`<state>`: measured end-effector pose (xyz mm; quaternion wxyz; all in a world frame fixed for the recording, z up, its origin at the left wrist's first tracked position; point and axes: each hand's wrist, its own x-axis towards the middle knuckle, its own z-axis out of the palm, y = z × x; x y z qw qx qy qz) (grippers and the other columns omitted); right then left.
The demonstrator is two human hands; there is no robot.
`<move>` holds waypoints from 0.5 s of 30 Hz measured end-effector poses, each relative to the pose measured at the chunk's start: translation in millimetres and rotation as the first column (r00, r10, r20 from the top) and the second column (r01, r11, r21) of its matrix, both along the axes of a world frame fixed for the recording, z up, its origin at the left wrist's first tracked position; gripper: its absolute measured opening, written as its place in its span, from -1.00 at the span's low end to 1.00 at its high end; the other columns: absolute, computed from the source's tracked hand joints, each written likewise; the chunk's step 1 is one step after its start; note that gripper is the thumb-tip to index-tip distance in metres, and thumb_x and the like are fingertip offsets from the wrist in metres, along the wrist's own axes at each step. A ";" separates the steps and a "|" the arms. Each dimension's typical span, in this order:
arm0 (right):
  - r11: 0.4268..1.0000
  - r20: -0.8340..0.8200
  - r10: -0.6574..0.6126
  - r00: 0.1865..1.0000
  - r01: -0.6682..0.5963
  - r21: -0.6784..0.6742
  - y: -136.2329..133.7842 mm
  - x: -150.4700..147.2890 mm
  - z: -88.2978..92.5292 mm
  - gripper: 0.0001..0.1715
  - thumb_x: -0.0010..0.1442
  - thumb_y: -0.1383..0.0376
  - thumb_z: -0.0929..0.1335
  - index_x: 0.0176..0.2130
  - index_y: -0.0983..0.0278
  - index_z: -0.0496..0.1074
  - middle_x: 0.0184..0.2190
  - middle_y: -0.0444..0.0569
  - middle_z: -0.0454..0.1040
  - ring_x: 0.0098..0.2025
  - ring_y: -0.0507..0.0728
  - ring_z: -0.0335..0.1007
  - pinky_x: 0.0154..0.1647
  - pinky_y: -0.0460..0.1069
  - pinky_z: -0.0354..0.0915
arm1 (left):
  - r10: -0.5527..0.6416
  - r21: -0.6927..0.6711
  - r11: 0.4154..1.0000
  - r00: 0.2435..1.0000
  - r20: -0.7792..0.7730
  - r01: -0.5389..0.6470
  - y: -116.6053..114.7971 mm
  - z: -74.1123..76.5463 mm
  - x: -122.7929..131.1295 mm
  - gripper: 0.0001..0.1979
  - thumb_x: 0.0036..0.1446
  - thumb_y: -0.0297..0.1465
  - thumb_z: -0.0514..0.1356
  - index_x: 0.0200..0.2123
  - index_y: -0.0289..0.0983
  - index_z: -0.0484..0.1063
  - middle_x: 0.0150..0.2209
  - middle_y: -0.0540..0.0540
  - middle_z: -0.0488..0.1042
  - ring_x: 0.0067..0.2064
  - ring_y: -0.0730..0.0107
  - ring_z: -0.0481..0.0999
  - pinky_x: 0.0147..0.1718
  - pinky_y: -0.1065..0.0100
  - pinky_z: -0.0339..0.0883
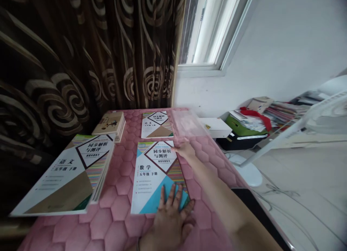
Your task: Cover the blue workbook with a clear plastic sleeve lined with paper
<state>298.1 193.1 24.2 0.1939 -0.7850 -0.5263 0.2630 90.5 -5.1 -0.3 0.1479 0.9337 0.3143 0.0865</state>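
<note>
A mathematics workbook [155, 175], white and blue with Chinese print, lies face up on the pink quilted cover [119, 200]. My left hand [170, 215] rests palm down on its lower right part, fingers spread. My right hand [185, 150] is at the workbook's upper right edge, one digit reaching onto the cover; its other fingers are blurred and partly hidden. Just beyond this hand lies a clear plastic sheet [189, 124]. A Chinese-language workbook [157, 124] lies behind the mathematics one. On the left is a stack of similar workbooks [67, 175].
Behind the left stack sits a pile of small brown books [110, 125] by the dark patterned curtain [108, 56]. To the right are a white box [217, 127], a dark bin [241, 141] of papers, a white fan [287, 135] and floor cables. A black flat object [255, 211] lies at the near right edge.
</note>
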 end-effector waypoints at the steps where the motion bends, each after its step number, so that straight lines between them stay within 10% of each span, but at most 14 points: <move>1: 1.000 0.033 -0.018 0.999 0.018 -0.003 7.6 -1.9 2.0 -0.51 -0.05 -0.11 0.45 -0.38 0.26 0.50 -0.25 0.12 0.56 -0.03 0.32 0.43 -0.13 0.04 0.30 | -0.006 0.002 1.000 1.000 -0.004 0.006 -1.6 -1.0 -0.5 -0.29 0.26 -0.12 0.04 0.35 0.08 -0.29 0.40 -0.10 -0.45 0.40 -0.15 -0.32 0.22 -0.41 -0.36; 8: 0.998 0.111 -0.047 0.993 0.042 0.051 16.2 -15.5 10.2 -0.56 0.17 0.01 0.36 -0.24 0.35 0.50 -0.05 0.34 0.48 0.10 0.39 0.35 0.02 0.15 0.26 | -0.040 0.019 0.999 0.999 -0.017 0.040 -6.8 -10.1 -2.3 -0.21 0.20 -0.11 0.12 0.35 0.07 -0.30 0.40 -0.06 -0.40 0.39 -0.20 -0.23 0.22 -0.41 -0.29; 15: 0.998 -0.102 0.069 0.992 -0.069 0.000 -65.1 -4.7 -2.5 -0.64 0.13 0.07 0.40 -0.52 0.27 0.41 -0.43 0.08 0.57 -0.31 0.19 0.52 -0.34 -0.02 0.38 | -0.036 -0.066 0.997 0.999 0.016 0.037 -9.2 3.9 -6.3 -0.28 0.25 -0.13 0.05 0.34 0.11 -0.31 0.40 -0.02 -0.43 0.39 -0.18 -0.30 0.22 -0.42 -0.28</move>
